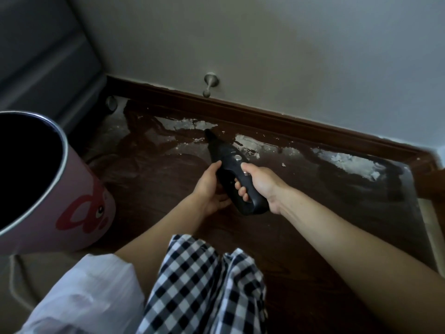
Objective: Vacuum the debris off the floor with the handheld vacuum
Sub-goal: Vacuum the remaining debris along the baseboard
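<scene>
- A plain grey wall fills the far side of the room, with a dark brown wooden skirting board running along its bottom edge.
- The dark brown shiny floor spreads from the wall to the near side.
- A big pink round bin with a red cartoon picture and a silver rim stands on the left, and its inside looks black.
- The person's knees are at the near edge in black and white checked cloth, with a white sleeve to the left of it.
- White crumbly debris lies in patches on the floor just beside the skirting board, the biggest patch on the right and a smaller one near the middle.
- The black handheld vacuum with a pointed nose is in the middle of the floor. Its nose points far and a bit left, and the tip sits right at the middle patch of white bits.
- The right hand grips the handle at the near end of the vacuum, fingers curled under it and thumb on top near a small round silver button.
- The left hand holds the left side of the vacuum's body, thumb up along the side and fingers curled underneath.
- A small silver metal door stop sticks out of the wall just above the skirting board.
</scene>
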Demonstrator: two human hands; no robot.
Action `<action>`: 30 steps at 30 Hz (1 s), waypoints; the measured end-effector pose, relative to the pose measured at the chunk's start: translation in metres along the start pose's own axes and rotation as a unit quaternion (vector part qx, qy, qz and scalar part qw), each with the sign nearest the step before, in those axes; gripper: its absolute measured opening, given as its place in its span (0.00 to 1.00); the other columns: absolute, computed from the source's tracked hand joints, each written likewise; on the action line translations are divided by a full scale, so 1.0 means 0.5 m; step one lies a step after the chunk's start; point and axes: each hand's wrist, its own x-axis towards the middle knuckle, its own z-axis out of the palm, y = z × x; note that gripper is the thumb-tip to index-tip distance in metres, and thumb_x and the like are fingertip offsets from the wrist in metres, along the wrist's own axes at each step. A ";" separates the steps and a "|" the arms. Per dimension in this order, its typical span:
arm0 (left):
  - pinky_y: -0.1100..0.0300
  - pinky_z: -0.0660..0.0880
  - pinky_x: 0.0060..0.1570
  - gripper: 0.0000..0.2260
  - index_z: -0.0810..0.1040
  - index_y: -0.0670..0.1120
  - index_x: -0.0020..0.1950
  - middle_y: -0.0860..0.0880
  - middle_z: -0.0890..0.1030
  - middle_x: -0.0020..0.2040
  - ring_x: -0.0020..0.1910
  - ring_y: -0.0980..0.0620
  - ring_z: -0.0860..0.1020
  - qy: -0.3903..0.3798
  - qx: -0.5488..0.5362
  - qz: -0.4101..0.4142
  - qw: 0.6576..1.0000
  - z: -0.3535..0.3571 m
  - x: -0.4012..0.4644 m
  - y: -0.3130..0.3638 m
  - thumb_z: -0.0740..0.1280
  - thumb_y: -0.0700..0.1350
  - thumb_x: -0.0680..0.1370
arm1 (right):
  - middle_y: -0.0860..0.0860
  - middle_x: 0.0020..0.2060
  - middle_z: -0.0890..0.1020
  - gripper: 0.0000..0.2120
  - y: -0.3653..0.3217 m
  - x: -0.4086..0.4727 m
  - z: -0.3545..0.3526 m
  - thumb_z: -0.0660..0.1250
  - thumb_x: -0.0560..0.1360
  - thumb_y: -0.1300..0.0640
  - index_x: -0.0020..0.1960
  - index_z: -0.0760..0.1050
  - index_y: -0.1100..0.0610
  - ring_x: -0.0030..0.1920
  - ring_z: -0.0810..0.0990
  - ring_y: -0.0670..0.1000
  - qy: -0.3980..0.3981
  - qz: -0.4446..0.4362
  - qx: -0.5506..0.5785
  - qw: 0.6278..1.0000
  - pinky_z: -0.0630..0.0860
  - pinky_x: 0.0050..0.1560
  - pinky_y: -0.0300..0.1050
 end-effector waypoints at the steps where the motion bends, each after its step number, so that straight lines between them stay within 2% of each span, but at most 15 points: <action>1: 0.52 0.75 0.46 0.21 0.75 0.48 0.66 0.44 0.80 0.57 0.52 0.45 0.79 0.001 0.005 0.001 1.000 0.000 0.001 0.004 0.61 0.59 0.79 | 0.53 0.31 0.75 0.17 -0.001 0.003 0.003 0.55 0.82 0.50 0.46 0.73 0.62 0.24 0.72 0.46 0.002 -0.001 0.008 1.000 0.68 0.22 0.35; 7: 0.52 0.75 0.46 0.20 0.76 0.47 0.65 0.44 0.81 0.57 0.52 0.46 0.79 0.006 0.034 0.012 0.999 0.009 0.011 0.033 0.60 0.59 0.80 | 0.53 0.31 0.75 0.16 -0.013 0.030 0.011 0.56 0.82 0.50 0.49 0.73 0.62 0.21 0.72 0.45 0.021 -0.003 0.039 0.999 0.69 0.21 0.35; 11: 0.50 0.74 0.56 0.20 0.76 0.46 0.64 0.45 0.81 0.52 0.49 0.46 0.79 0.004 0.032 0.015 0.999 0.010 0.017 0.049 0.59 0.58 0.80 | 0.53 0.31 0.74 0.15 -0.024 0.044 0.022 0.55 0.82 0.51 0.55 0.70 0.63 0.20 0.72 0.45 0.018 -0.006 0.043 0.999 0.69 0.21 0.34; 18: 0.52 0.75 0.48 0.21 0.77 0.46 0.63 0.45 0.82 0.53 0.50 0.47 0.80 0.016 0.019 0.027 0.999 -0.019 0.018 0.055 0.59 0.59 0.80 | 0.53 0.31 0.74 0.15 -0.036 0.053 0.040 0.55 0.82 0.51 0.54 0.71 0.63 0.22 0.72 0.45 -0.014 -0.003 0.013 1.000 0.68 0.21 0.35; 22: 0.51 0.75 0.48 0.21 0.77 0.46 0.64 0.45 0.82 0.52 0.49 0.47 0.80 0.020 0.020 0.025 0.999 -0.023 0.013 0.052 0.59 0.59 0.80 | 0.53 0.31 0.74 0.15 -0.027 0.052 0.040 0.55 0.82 0.51 0.53 0.72 0.63 0.23 0.72 0.46 -0.015 -0.001 0.015 1.000 0.68 0.21 0.35; 26: 0.50 0.75 0.53 0.20 0.77 0.46 0.64 0.45 0.82 0.51 0.49 0.47 0.79 0.019 0.023 0.016 0.999 -0.015 0.004 0.045 0.59 0.58 0.80 | 0.53 0.31 0.75 0.15 -0.020 0.043 0.024 0.56 0.82 0.51 0.51 0.73 0.62 0.24 0.72 0.45 -0.015 0.004 0.014 1.000 0.69 0.22 0.35; 30: 0.51 0.75 0.50 0.20 0.76 0.46 0.64 0.45 0.81 0.50 0.48 0.47 0.79 0.018 0.014 0.013 1.000 -0.027 -0.007 0.040 0.59 0.58 0.80 | 0.53 0.31 0.74 0.15 -0.016 0.037 0.031 0.55 0.82 0.51 0.51 0.72 0.63 0.24 0.72 0.46 -0.034 0.013 0.008 0.999 0.69 0.22 0.35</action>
